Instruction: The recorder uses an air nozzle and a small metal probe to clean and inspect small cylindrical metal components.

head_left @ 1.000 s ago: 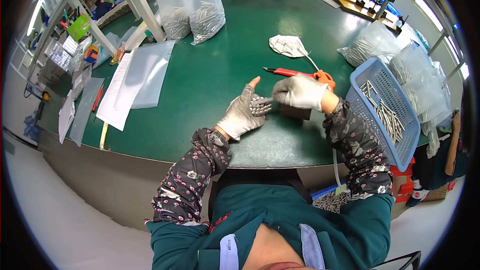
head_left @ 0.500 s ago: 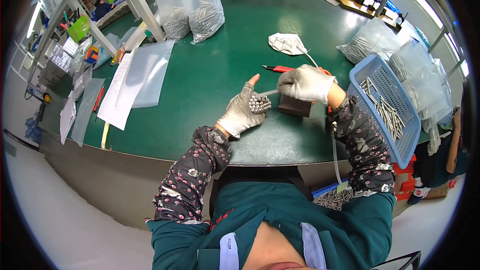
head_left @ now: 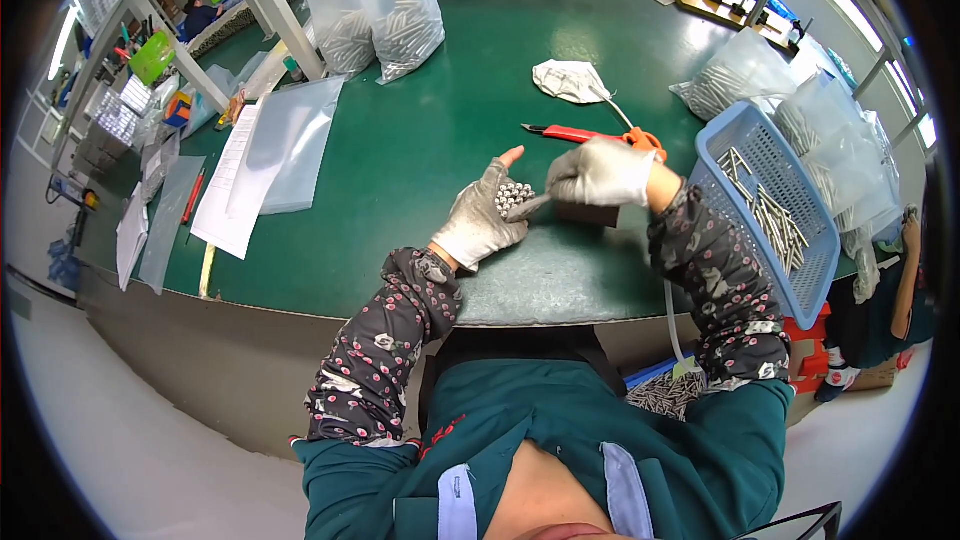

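Workshop tabletop [head_left: 420, 140] gleams under left fingers [head_left: 491, 183] clasping rods [head_left: 512, 195], right fingers [head_left: 567, 181] pinching something grey [head_left: 529, 207].

A red pen [head_left: 194, 196] lies beside white papers [head_left: 222, 202].

No legible text; print on white paper sheet [head_left: 222, 202] too small.

Silvery rods [head_left: 512, 196], flowered dark sleeves [head_left: 372, 355]
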Available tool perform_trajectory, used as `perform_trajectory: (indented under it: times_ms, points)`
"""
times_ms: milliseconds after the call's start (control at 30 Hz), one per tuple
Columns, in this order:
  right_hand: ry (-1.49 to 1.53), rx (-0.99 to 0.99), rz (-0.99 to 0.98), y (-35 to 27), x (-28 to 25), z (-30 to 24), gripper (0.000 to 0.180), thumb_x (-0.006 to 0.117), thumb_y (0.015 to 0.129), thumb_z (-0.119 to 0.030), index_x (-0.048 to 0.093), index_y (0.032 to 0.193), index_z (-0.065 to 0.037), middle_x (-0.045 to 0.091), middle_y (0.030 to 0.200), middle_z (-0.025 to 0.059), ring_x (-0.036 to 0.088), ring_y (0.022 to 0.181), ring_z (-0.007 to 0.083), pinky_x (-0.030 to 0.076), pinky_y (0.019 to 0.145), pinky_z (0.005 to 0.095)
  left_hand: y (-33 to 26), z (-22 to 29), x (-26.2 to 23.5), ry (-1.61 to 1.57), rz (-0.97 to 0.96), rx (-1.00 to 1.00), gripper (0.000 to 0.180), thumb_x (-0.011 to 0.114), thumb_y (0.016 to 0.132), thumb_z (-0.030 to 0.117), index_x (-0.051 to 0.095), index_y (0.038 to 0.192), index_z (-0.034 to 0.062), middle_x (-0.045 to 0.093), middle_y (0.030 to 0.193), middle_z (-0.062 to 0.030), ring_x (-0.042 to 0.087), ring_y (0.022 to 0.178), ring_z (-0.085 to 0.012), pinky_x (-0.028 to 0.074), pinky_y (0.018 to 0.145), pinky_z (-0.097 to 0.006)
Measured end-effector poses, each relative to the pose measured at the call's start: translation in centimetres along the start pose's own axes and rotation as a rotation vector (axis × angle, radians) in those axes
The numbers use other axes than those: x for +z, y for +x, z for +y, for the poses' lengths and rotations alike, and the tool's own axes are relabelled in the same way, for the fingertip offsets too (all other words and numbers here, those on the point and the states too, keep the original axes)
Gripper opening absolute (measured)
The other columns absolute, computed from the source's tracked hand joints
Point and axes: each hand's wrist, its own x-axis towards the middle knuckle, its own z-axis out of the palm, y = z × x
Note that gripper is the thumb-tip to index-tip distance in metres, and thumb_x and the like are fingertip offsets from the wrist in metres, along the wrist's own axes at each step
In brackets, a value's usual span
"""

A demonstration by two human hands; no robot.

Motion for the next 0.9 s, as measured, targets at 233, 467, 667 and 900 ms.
perform_trajectory:
  times_ms: [233,467,667,900]
  points:
    - [0.045,-0.101,-0.038,0.1,-0.3,-1.3,0.022,0.054,0.08,-0.027,0.067,0.088,-0.012,0.066,0.08,0.0105,0.063,0.072,0.0278,0.049,0.069,0.0356,-0.1,-0.3,-0.1,-0.065,-0.019,0.025,0.084,0.059,0.065,-0.01,0.026,0.139,0.0097,0.045,0.075,0.003,0.049,0.073,-0.0076,0.043,0.07,-0.02]
    - [-0.078,0.051,0.037,0.1,-1.1,0.1,0.022,0.055,0.08,-0.028,0.068,0.088,-0.012,0.066,0.079,0.0101,0.064,0.072,0.0268,0.05,0.067,0.0346,-0.2,0.5,-0.1,-0.031,-0.014,-0.024,0.082,0.06,0.065,-0.011,0.029,0.138,0.0096,0.044,0.079,0.003,0.048,0.074,-0.0071,0.042,0.07,-0.019]
    - [-0.214,0.257,0.073,-0.3,-2.2,1.6,0.024,0.054,0.079,-0.03,0.068,0.091,-0.015,0.067,0.084,0.0093,0.064,0.08,0.0273,0.05,0.074,0.0353,-0.2,0.8,0.0,0.004,-0.02,-0.013,0.084,0.062,0.064,-0.009,0.029,0.138,0.0105,0.046,0.082,0.0021,0.048,0.075,-0.0075,0.042,0.071,-0.019]
    - [0.082,0.096,-0.048,0.6,-0.4,0.9,0.027,0.054,0.079,-0.03,0.067,0.092,-0.011,0.066,0.085,0.0135,0.063,0.077,0.0293,0.048,0.074,0.0359,-0.4,0.7,0.0,0.099,0.018,0.017,0.085,0.063,0.063,-0.006,0.029,0.139,0.0108,0.047,0.083,0.0016,0.048,0.075,-0.008,0.043,0.072,-0.02]
